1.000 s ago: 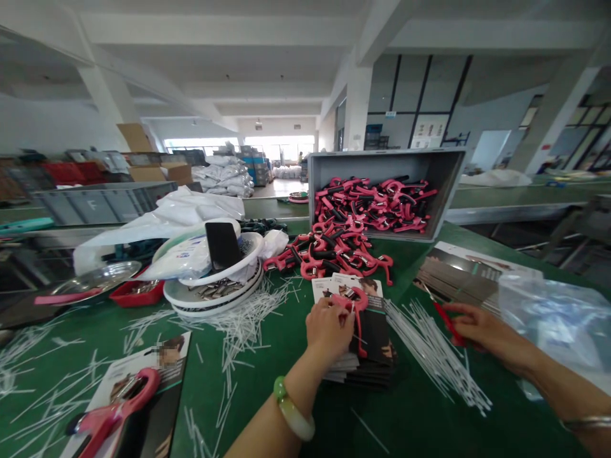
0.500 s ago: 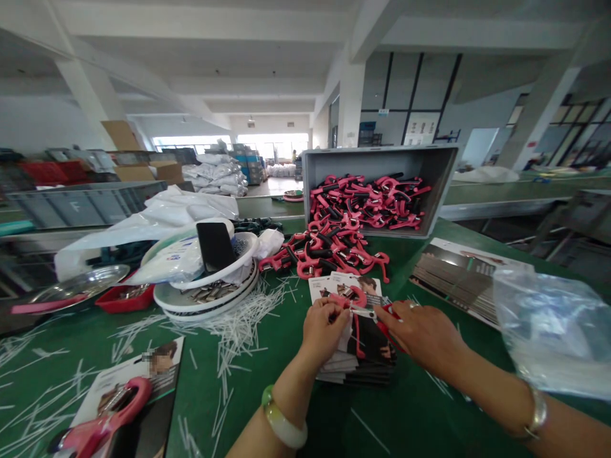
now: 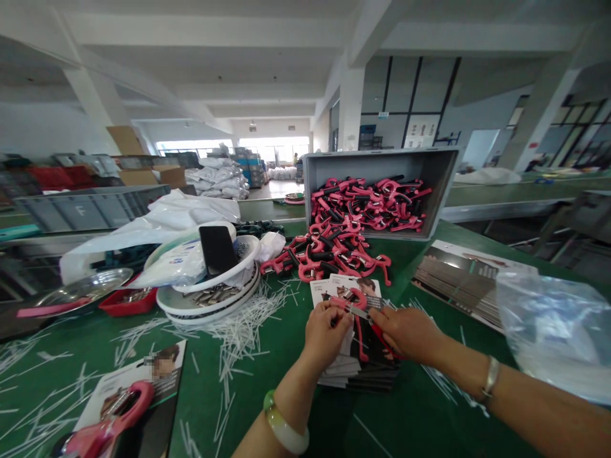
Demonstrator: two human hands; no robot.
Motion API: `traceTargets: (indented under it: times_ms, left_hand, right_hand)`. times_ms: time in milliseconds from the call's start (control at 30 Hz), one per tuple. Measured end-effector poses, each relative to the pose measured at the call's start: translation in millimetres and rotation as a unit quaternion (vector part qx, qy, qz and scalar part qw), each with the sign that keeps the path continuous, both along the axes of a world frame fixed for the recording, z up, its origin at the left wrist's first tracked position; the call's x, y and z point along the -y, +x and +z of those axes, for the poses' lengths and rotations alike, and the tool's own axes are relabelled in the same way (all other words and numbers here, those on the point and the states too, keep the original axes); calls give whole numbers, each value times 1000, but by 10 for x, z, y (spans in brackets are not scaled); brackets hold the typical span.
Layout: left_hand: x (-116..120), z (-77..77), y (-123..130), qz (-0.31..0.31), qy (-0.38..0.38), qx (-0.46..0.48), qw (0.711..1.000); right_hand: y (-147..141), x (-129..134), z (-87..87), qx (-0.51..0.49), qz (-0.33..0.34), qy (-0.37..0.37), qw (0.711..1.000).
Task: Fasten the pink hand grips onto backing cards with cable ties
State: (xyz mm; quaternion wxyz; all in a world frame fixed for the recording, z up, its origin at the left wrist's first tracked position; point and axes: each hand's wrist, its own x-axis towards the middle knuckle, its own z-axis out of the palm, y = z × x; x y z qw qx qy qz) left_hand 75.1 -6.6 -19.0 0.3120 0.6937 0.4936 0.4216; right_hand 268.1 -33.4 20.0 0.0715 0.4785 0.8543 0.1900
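One slip of the cutters [image 3: 360,312], blades so near, could nick the left hand [image 3: 324,334], pinched on something unclear over the pink tool [image 3: 365,299] atop the card stack [image 3: 341,369]; the right hand [image 3: 413,334] grips the cutters.

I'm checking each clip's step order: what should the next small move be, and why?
Probably a gentle squeeze of the red-handled cutter: the right hand grips it with its metal end right by the left hand, over the pink tool on the card stack. What the left fingers hold there is too small to tell.
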Motion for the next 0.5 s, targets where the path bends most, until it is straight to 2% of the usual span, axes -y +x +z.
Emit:
traceTargets:
  times_ms: [233,333,400,433,500]
  left_hand:
    - [-42,-49,1,38,1,29,999]
    - [-119,-13,-124,156,-15,62,986]
    - [-161,29,-246,240,-18,36,970]
    - [-169,54,-303,247,-21,10,969]
    - [-155,100,-390,178,-49,-51,982]
  right_hand:
    - [31,55,115,-82,-28,-114,990]
    - [92,66,277,-146,-58,-151,976]
    - [96,51,442,-169,-69,-205,962]
    - [79,37,529,-172,-68,-241,953]
    - [7,-6,682,-167,-61,-302,937]
